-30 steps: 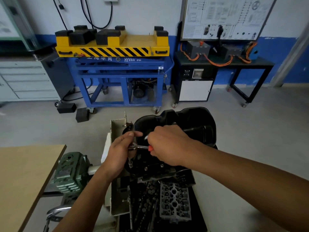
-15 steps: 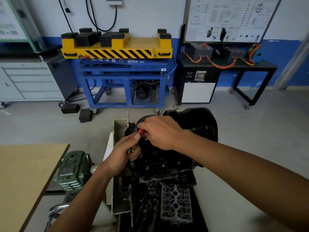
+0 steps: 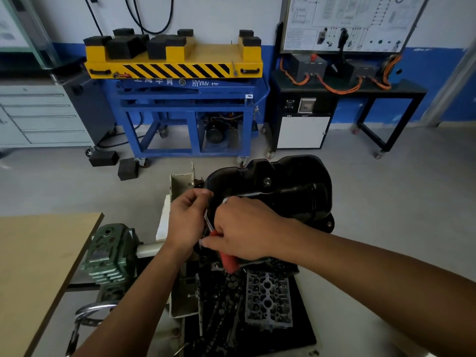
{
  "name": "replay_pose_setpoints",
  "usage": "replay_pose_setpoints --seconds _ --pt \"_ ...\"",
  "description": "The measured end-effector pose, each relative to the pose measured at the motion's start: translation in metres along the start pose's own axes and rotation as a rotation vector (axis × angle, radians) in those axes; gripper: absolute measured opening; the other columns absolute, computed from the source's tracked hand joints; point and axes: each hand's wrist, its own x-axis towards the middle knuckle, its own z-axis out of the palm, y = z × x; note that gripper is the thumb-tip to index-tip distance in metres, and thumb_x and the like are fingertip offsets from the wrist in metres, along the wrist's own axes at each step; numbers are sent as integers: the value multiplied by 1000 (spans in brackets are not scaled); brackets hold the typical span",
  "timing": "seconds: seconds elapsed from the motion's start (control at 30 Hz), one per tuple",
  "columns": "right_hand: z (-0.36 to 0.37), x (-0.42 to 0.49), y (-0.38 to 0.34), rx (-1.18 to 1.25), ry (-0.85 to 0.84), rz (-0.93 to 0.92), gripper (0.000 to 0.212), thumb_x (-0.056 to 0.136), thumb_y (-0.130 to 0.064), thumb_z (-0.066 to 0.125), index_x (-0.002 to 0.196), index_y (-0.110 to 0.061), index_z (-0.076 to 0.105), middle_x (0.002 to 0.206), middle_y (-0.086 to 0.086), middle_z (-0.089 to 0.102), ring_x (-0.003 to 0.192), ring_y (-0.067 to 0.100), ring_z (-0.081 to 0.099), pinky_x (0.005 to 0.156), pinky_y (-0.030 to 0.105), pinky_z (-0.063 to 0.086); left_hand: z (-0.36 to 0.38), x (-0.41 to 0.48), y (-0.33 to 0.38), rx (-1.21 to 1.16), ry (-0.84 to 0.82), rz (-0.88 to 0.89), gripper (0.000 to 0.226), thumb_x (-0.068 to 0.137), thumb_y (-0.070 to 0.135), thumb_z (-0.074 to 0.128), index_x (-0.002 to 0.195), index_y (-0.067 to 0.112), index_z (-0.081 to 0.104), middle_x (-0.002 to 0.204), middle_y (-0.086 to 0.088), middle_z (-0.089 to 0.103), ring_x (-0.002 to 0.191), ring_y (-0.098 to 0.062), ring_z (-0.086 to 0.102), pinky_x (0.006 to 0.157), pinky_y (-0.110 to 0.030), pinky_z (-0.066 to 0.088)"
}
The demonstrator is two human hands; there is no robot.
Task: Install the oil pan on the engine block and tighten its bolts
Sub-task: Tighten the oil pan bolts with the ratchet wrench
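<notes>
The pan sits mouth-down on the block at mid-frame, and the work is at its left edge. There the left hand has its fingers curled in close over the steel end of the wrench, apparently steadying the head on a bolt. The bolt itself is hidden under the hand. The right hand is wrapped tight round the red handle, which sticks out below its palm. The wrench's long axis runs from the pan's left rim, at upper left, down and right towards the bottom of the frame, so the handle end points at the person. The pivot lies just left of the right hand's fingers and directly under the left hand's, so the left hand is nearer the bolt. My judgement is that the next stroke has to swing about that point without tipping the head off. A second ago the handle lay nearly level across the frame. Half a second ago its red end showed above the right hand. It has since swept round to point downward, and both hands have stayed at the same corner.
</notes>
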Motion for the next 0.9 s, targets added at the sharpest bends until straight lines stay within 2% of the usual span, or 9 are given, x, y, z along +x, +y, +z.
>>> replay_pose_setpoints --seconds 0.1,0.27,0.37,0.43,0.57,0.67,0.77,0.83,0.9 --pt "-2 -3 1 20 -26 -4 53 92 -50 63 52 -23 41 49 -7 41 45 6 39 48 26 29 -3 0 -2 -24 -45 -21 27 103 16 50 83 11 68 71 -5 65 67 -16 58 66 -31 48" --pt "-11 -7 6 19 -112 33 51 88 -45 69 50 -24 41 45 -9 40 43 6 39 47 26 28 -4 -1 -3 -51 -144 -52 29 103 21 49 81 17 68 68 1 62 64 -12 56 62 -29 44" --pt "-18 -5 16 -89 -149 60 45 90 -41 68 57 -26 42 56 -8 47 51 9 45 50 28 31 -6 0 -3 -43 -175 -76 28 93 32 50 79 23 73 72 -5 58 68 -22 51 59 -32 39" --pt "-19 -3 25 -196 -122 84 42 94 -36 63 62 -26 37 65 -5 43 55 11 42 49 29 25 -8 0 -4 -35 -216 -84 31 95 32 48 81 25 75 66 0 57 60 -14 52 51 -24 39" --pt "-15 6 38 -311 -11 122 20 99 -26 55 81 -19 53 68 -4 36 56 16 37 50 32 23 -11 0 -8 -35 -339 -104 37 107 18 36 102 18 73 54 -1 43 47 -12 35 47 -23 30" --pt "-10 15 41 -340 37 108 7 97 -17 55 93 -21 58 70 -6 33 66 22 43 53 32 25 -19 0 -8 -51 -451 -108 38 108 22 34 124 7 65 52 -1 32 48 -15 26 50 -26 27" --pt "-6 26 43 -261 63 65 13 94 -9 53 97 -22 56 76 -6 41 79 25 54 51 31 23 -24 -2 -6 -48 -525 -106 59 100 53 46 130 3 59 53 0 27 50 -17 22 51 -28 23" --pt "-4 33 44 -196 65 23 26 90 -6 56 110 -22 60 93 -4 55 91 24 57 56 30 33 -25 -4 -6 -32 -538 -78 80 89 70 53 131 3 57 54 2 27 49 -16 21 52 -29 21" --pt "-3 40 45 -146 48 -3 44 88 -5 58 128 -24 58 114 -3 58 105 23 58 68 34 45 -24 -4 -5 -43 -525 -47 71 85 75 53 128 20 65 54 4 27 50 -15 22 54 -32 19"
